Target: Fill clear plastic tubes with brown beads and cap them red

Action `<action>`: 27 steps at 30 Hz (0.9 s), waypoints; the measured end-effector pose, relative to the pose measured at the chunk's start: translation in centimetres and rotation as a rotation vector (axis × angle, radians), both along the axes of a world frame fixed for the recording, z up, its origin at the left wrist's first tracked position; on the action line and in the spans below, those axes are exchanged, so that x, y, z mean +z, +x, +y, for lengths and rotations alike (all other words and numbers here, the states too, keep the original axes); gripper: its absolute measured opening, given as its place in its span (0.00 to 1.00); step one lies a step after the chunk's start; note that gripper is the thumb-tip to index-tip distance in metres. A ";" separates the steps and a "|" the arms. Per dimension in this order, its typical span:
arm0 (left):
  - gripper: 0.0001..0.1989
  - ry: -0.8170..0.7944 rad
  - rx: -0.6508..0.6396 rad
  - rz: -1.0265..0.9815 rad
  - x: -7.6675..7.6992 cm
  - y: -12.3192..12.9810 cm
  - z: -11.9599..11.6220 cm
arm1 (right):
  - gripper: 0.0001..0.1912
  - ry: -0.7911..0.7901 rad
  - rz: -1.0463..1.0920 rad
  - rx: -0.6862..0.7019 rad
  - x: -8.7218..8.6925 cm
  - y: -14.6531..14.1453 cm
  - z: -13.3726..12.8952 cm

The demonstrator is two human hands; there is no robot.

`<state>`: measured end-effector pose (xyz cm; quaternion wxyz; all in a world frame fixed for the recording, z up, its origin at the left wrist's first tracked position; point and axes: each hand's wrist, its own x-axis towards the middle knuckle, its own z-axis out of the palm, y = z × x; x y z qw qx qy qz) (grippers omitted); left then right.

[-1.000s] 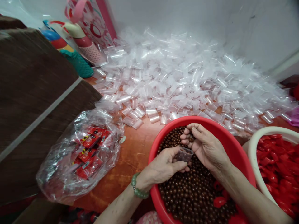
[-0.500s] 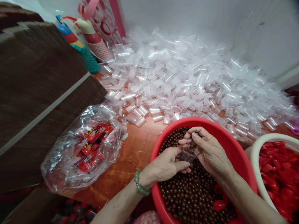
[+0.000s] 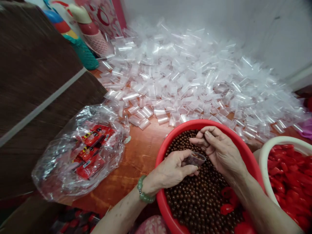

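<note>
1. Here, our left grip (image 3: 174, 169) pinches a clear sleeve (image 3: 197, 160) between thumb and fingers, its open mouth turned toward our right grip (image 3: 220, 146), probably to leave the opening within reach.
2. In our right grip, thumb and fingers curl close together just beside the sleeve; we cannot tell whether anything sits between them.
3. Below both grips, a red tub (image 3: 240, 146) holds brown beads (image 3: 202, 198) and some red pieces (image 3: 227, 209), placed, we judge, to catch drops.
4. Right of our right grip, a cream bucket (image 3: 264, 162) holds similar red pieces.
5. Left of our left grip, a clear bag (image 3: 51, 175) contains red packets (image 3: 92, 165).
</note>
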<state>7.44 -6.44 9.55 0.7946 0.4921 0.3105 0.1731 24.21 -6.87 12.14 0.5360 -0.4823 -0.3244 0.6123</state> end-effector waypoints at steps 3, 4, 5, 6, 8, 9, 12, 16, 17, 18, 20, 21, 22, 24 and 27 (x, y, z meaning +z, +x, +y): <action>0.07 0.097 -0.015 -0.044 0.8 -0.5 -0.1 | 0.09 0.145 -0.447 0.140 0.0 1.9 0.6; 0.07 0.146 -0.010 -0.051 1.1 -0.6 -0.1 | 0.11 0.185 -0.682 0.200 0.1 2.6 0.7; 0.07 0.222 0.003 -0.051 1.3 -0.7 -0.1 | 0.12 0.227 -0.889 0.233 0.3 3.4 0.8; 0.06 0.322 0.015 -0.045 1.4 -0.8 -0.1 | 0.13 0.251 -1.037 0.277 0.6 4.3 0.7; 0.06 0.548 0.036 -0.037 1.2 -0.8 -0.1 | 0.13 0.263 -1.210 0.387 1.5 5.9 0.4; 0.07 0.637 0.043 -0.040 1.1 -0.8 -0.1 | 0.14 0.247 -1.263 0.439 2.0 6.7 0.0; 0.08 0.720 0.073 -0.072 0.7 -0.7 -0.2 | 0.11 0.114 -1.466 0.552 3.2 8.5 -1.9; 0.08 0.644 0.072 -0.136 1.0 -0.8 -0.2 | 0.09 -0.192 -1.770 0.738 2.7 9.4 -5.3; 0.07 0.603 0.057 -0.165 1.2 -0.9 -0.2 | 0.08 -0.240 -1.834 0.749 2.2 9.4 -6.1; 0.06 0.554 0.042 -0.196 1.5 -1.0 -0.3 | 0.07 -0.266 -1.885 0.754 1.6 9.3 -6.8; 0.05 0.445 0.005 -0.250 2.2 -1.5 -0.7 | 0.06 -0.303 -1.926 0.743 0.4 9.1 -7.8; 0.04 0.396 -0.006 -0.262 2.6 -1.9 -1.0 | 0.06 -0.313 -1.934 0.725 -0.2 9.0 -8.0; 0.04 0.355 -0.018 -0.267 3.0 -2.3 -1.4 | 0.06 -0.324 -1.942 0.699 -0.7 8.9 -8.2; 0.02 0.288 -0.073 -0.266 3.8 -3.3 -2.3 | 0.05 -0.341 -1.954 0.647 -1.4 8.8 -8.3; 0.07 0.153 -0.174 -0.164 4.5 -4.6 -3.8 | 0.04 -0.334 -1.912 0.628 -1.9 8.7 -8.3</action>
